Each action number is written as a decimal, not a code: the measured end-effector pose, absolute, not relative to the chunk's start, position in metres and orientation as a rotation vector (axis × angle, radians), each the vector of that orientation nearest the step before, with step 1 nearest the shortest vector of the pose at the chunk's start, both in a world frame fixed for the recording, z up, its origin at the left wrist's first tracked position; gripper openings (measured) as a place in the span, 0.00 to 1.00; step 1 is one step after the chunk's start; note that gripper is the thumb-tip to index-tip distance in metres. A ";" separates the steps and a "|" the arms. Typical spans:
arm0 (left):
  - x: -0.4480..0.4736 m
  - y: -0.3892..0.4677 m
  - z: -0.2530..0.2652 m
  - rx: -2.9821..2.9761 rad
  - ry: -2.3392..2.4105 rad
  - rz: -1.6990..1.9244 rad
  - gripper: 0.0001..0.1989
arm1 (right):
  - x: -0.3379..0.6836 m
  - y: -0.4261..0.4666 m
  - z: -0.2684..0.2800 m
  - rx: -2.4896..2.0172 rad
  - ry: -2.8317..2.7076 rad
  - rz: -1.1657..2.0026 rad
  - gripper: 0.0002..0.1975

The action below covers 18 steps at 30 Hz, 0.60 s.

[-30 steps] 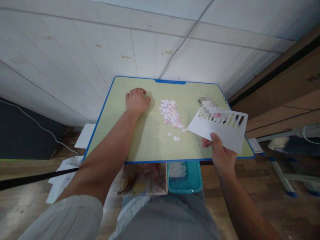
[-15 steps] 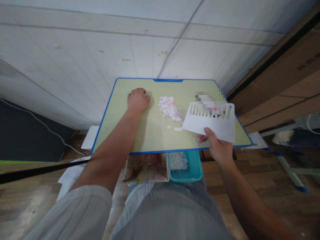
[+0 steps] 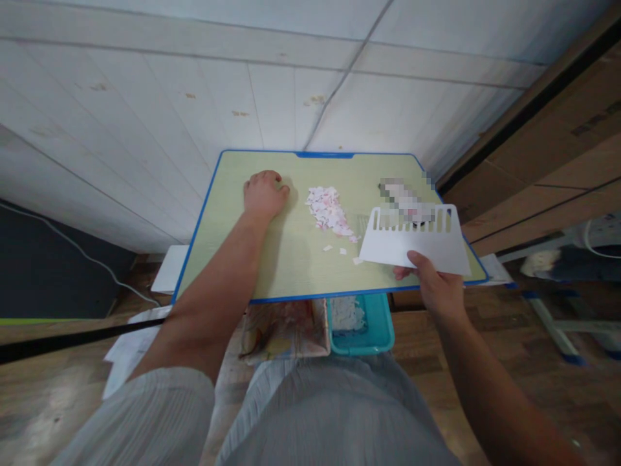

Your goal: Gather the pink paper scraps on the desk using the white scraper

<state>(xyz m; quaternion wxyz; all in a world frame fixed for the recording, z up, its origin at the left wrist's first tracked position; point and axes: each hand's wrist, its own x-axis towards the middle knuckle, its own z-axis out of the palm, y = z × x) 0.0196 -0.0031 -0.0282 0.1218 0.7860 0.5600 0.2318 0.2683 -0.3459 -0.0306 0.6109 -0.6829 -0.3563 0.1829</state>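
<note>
My right hand grips a flat white slotted scraper by its lower edge, thumb on top; the row of slots points away from me. Left of the scraper lies a pile of white and pinkish paper scraps on the pale green tabletop. A few loose bits lie below the pile, near the scraper's left corner. My left hand rests on the tabletop left of the pile, slightly bent fingers and thumb apart, holding nothing. A pixelated object, its kind unclear, lies beyond the scraper and partly overlaps its slots.
Below the table's front edge, a turquoise basket with whitish contents stands beside a patterned box. A white panelled wall with a cable backs the table. Cardboard boxes stand at the right.
My right hand and the scraper have shifted right and slightly towards me, away from the pile. More loose scraps show by its left corner. My left hand stays put on the table.
</note>
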 end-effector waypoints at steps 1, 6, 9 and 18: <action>0.020 -0.002 -0.029 2.290 1.631 0.680 0.20 | 0.269 -0.348 -0.029 -1.602 -0.854 0.421 0.20; 0.020 0.004 -0.030 2.274 1.612 0.705 0.21 | 0.276 -0.361 -0.026 -1.685 -0.986 0.435 0.25; 0.020 0.006 -0.030 2.261 1.609 0.689 0.23 | 0.277 -0.367 -0.026 -1.673 -0.963 0.521 0.21; 0.021 0.009 -0.034 2.253 1.603 0.693 0.23 | 0.277 -0.368 -0.025 -1.663 -0.959 0.551 0.19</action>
